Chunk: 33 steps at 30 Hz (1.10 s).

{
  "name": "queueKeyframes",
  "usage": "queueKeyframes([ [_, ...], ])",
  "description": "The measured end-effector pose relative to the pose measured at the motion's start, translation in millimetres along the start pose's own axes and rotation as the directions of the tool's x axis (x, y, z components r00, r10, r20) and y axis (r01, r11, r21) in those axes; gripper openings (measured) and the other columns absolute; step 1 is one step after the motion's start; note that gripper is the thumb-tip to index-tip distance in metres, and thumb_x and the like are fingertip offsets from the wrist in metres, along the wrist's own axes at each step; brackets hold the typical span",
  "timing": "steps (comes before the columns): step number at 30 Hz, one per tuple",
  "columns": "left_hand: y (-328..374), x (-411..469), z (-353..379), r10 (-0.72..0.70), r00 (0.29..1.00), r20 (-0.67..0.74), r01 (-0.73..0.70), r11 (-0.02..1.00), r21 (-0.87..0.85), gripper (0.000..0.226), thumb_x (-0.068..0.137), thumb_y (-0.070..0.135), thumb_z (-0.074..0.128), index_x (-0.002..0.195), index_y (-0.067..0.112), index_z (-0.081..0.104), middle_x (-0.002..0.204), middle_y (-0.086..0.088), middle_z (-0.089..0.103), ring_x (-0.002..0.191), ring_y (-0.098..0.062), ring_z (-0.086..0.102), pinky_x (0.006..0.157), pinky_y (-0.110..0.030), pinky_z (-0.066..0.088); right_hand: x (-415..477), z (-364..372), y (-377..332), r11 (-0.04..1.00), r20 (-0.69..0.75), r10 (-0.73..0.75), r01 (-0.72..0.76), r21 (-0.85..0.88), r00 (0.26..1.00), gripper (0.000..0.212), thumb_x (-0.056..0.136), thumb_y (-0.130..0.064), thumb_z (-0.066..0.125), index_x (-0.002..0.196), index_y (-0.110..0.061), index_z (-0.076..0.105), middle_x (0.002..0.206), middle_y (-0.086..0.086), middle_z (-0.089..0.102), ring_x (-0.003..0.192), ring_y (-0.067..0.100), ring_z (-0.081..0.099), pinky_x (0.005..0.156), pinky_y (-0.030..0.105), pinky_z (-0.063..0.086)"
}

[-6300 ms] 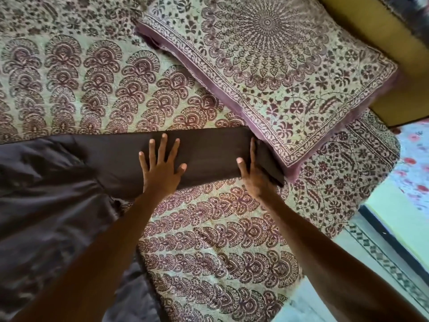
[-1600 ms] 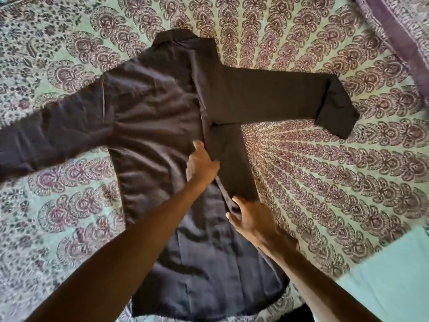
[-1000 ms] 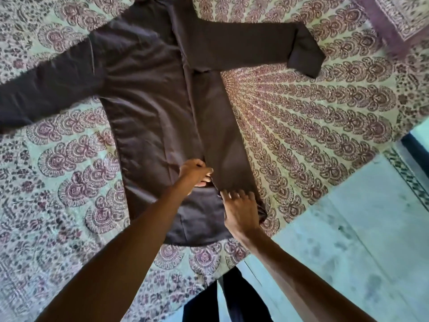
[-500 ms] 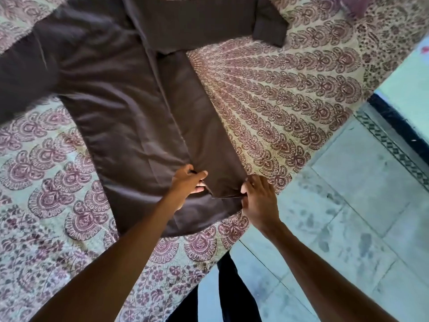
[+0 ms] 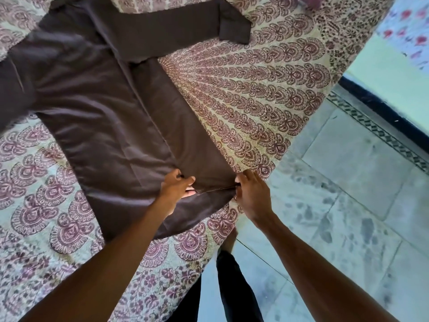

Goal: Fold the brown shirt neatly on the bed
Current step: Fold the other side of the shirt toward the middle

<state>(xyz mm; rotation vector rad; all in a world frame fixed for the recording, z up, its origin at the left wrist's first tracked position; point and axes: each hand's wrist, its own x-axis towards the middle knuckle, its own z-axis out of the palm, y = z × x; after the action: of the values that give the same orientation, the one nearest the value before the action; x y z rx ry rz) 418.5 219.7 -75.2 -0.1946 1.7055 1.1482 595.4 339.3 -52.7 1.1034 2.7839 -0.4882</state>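
The brown shirt [image 5: 97, 117] lies flat on the patterned bed sheet [image 5: 255, 94], collar end far, hem near me. Its right side panel is folded inward as a long strip. One sleeve stretches right across the top, cuff at upper right; the other sleeve runs off the left edge. My left hand [image 5: 177, 185] pinches the hem at the folded strip's inner corner. My right hand [image 5: 251, 194] pinches the hem at the strip's outer corner, close to the bed edge. The hem is taut between them.
The bed edge runs diagonally from lower middle to upper right, with a grey tiled floor [image 5: 348, 205] beyond it. My dark-trousered legs [image 5: 232, 287] stand by the bed. A patterned floor border and dark skirting [image 5: 383, 112] lie at the right.
Both hands slid down the folded strip from mid-shirt to the hem and now grip its two corners. The view tilted down toward the bed edge and floor.
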Motion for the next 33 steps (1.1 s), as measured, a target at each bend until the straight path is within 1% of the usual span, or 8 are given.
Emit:
queueKeyframes([
  [3,-5,-4,6,0.007,1.0,-0.002,-0.007,1.0,0.011,0.013,0.09,-0.001,0.059,0.09,0.011,0.053,0.102,-0.014,0.061,0.093,-0.028,0.061,0.083,-0.043,0.055,-5,3,7,0.999,-0.04,0.029,-0.028,0.031,0.999,0.018,0.079,-0.01,0.068,0.094,-0.014,0.059,0.081,0.004,0.063,0.065,0.027,0.064,0.054,0.028,0.045],
  [6,-9,-4,8,0.017,1.0,-0.017,-0.016,0.999,0.029,0.017,0.09,0.002,0.061,0.082,0.015,0.054,0.097,-0.013,0.062,0.084,-0.025,0.063,0.068,-0.035,0.06,-7,5,12,0.999,-0.047,0.04,-0.039,0.011,0.998,0.019,0.079,-0.013,0.068,0.095,-0.011,0.058,0.075,0.006,0.065,0.061,0.028,0.064,0.049,0.029,0.046],
  [14,-10,-12,4,-0.079,0.997,-0.009,0.08,0.977,0.199,0.029,0.09,0.014,0.065,0.071,0.013,0.043,0.061,-0.011,0.055,0.035,-0.012,0.053,0.04,-0.02,0.045,-6,-4,14,0.998,0.103,0.052,-0.049,-0.038,0.993,0.025,0.087,-0.014,0.06,0.112,-0.014,0.055,0.1,0.007,0.064,0.089,0.028,0.064,0.07,0.036,0.051],
  [17,0,-13,-5,0.022,0.997,-0.078,0.021,0.864,0.502,0.038,0.08,0.042,0.073,0.059,0.014,0.056,0.054,-0.007,0.062,0.044,-0.021,0.058,0.052,-0.029,0.047,8,-18,4,0.996,0.066,0.092,-0.091,-0.026,0.994,0.023,0.087,-0.015,0.059,0.11,-0.01,0.061,0.105,0.009,0.063,0.098,0.028,0.06,0.079,0.037,0.05],
  [20,35,-11,-9,0.231,0.955,-0.185,-0.024,0.683,0.73,0.037,0.076,0.053,0.069,0.066,0.019,0.058,0.069,-0.002,0.068,0.07,-0.024,0.064,0.067,-0.03,0.048,39,-33,-8,0.994,0.02,0.103,-0.103,0.029,0.995,0.023,0.09,-0.017,0.057,0.112,-0.011,0.06,0.105,0.005,0.063,0.096,0.022,0.059,0.08,0.032,0.047],
  [24,93,9,-14,0.333,0.927,-0.173,-0.14,0.734,0.665,0.015,0.077,0.039,0.068,0.077,0.029,0.057,0.087,-0.003,0.071,0.087,-0.028,0.067,0.08,-0.039,0.055,100,-50,-25,0.997,0.026,0.07,-0.071,0.043,0.997,0.022,0.091,-0.02,0.06,0.111,-0.013,0.061,0.097,0.002,0.067,0.081,0.016,0.063,0.07,0.027,0.053],
  [28,152,35,-16,0.426,0.89,-0.163,-0.235,0.735,0.636,0.007,0.08,0.036,0.064,0.083,0.03,0.062,0.085,0.0,0.07,0.084,-0.025,0.067,0.076,-0.038,0.056,167,-67,-40,0.992,0.056,0.096,-0.1,0.082,0.994,0.026,0.091,-0.019,0.062,0.116,-0.014,0.06,0.098,0.003,0.067,0.075,0.014,0.063,0.063,0.032,0.059],
  [33,212,67,-5,0.505,0.85,-0.15,-0.304,0.702,0.644,0.01,0.083,0.026,0.06,0.075,0.031,0.057,0.079,0.006,0.065,0.078,-0.021,0.063,0.07,-0.031,0.05,252,-82,-42,0.977,0.01,0.147,-0.147,0.155,0.989,0.019,0.091,-0.017,0.06,0.11,-0.016,0.062,0.092,-0.003,0.068,0.066,0.006,0.06,0.051,0.022,0.052],
])
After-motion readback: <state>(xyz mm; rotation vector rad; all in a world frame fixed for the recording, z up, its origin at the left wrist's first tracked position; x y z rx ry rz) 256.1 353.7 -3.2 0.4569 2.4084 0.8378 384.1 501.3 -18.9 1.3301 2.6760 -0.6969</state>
